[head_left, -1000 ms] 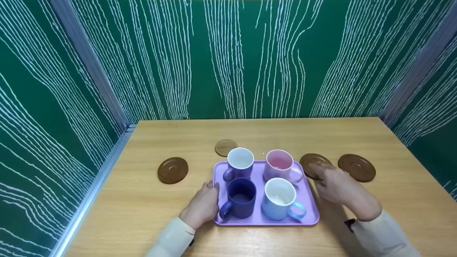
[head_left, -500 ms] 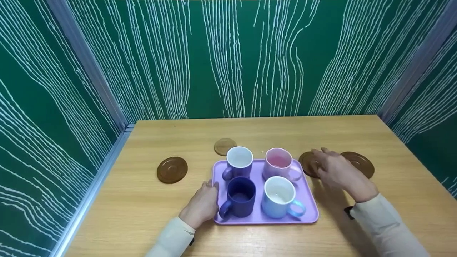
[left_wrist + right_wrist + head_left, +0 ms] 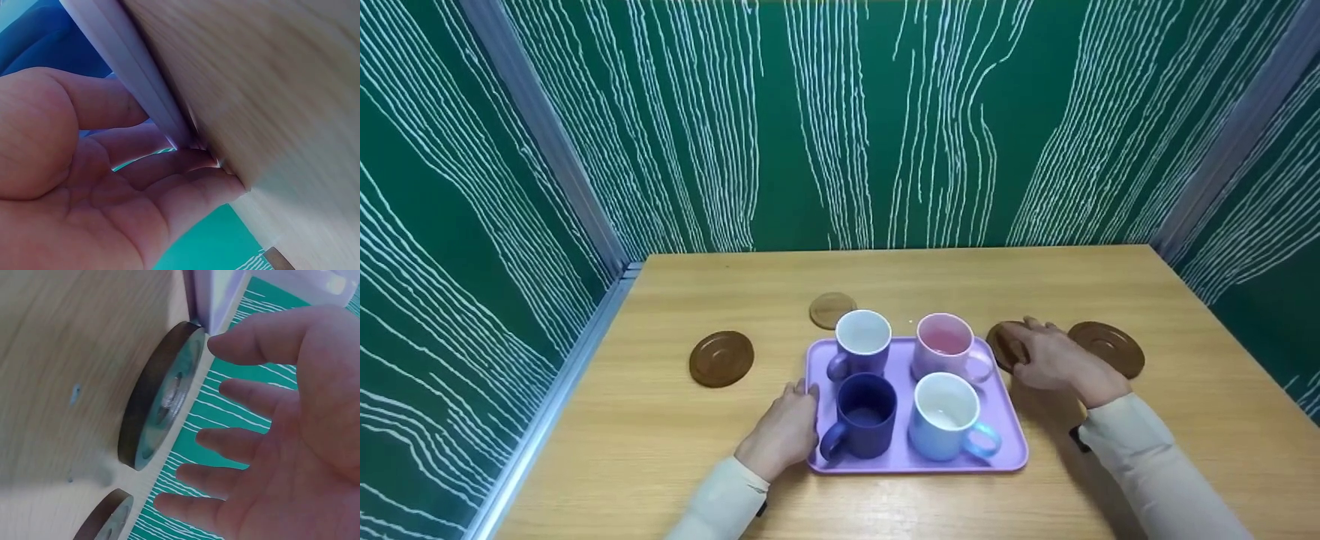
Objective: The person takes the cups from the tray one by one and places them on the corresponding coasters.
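Note:
A lilac tray carries several mugs: a dark navy mug, a light blue mug, a pink mug and a purple mug with white inside. My left hand grips the tray's left edge, its thumb at the rim and its fingers low by the tabletop. Just off the tray's right side lies a round brown saucer. Over it hovers my right hand, holding nothing, fingers spread and nearly straight in the right wrist view, tips apart from the saucer.
Another brown saucer lies right of my right hand, and one more dark saucer is at the left. A smaller, lighter wooden disc sits behind the tray. Green walls with white lines bound the wooden table.
My right hand shifted right and away over the gap between the two right saucers, then came back left over the nearer one. My left hand and the tray have hardly moved.

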The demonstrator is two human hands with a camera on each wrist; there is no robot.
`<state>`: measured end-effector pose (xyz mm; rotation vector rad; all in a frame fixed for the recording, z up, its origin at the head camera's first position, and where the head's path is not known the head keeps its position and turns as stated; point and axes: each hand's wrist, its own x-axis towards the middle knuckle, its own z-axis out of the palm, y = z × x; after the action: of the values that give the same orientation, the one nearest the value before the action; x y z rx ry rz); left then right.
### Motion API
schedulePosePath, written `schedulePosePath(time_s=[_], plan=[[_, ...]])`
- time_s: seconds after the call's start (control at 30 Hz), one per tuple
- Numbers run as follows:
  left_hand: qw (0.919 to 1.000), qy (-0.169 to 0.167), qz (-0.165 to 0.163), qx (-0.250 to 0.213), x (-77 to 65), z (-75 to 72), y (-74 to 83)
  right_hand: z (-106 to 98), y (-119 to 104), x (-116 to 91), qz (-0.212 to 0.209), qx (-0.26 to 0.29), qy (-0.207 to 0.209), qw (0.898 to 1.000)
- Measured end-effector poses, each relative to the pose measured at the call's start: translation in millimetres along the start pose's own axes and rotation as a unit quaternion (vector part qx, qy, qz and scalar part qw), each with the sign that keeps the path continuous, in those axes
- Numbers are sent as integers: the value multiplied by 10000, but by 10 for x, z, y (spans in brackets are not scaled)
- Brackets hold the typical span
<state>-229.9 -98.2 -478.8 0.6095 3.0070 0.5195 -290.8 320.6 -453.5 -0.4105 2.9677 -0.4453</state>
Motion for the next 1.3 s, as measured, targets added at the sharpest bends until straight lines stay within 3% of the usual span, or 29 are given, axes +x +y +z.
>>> schedulePosePath(time_s=[0.1,0.33,0.7,0.77,1.1,1.3], plan=[[10000,-20,-42,-32,-2,-5,0,2,7,53,105,22,-179,9998],[9987,338,255,267,-17,18,-3,22,1,131,261,-96,-422,9987],[9989,351,271,134,-30,5,6,58,-4,211,420,-235,-842,9953],[9983,435,348,161,-10,60,-42,59,0,217,414,-204,-875,9951],[9998,123,117,73,-17,-11,10,51,40,239,499,-60,-918,9945],[9998,56,98,171,-9,-21,21,22,103,315,295,-112,-761,9966]])
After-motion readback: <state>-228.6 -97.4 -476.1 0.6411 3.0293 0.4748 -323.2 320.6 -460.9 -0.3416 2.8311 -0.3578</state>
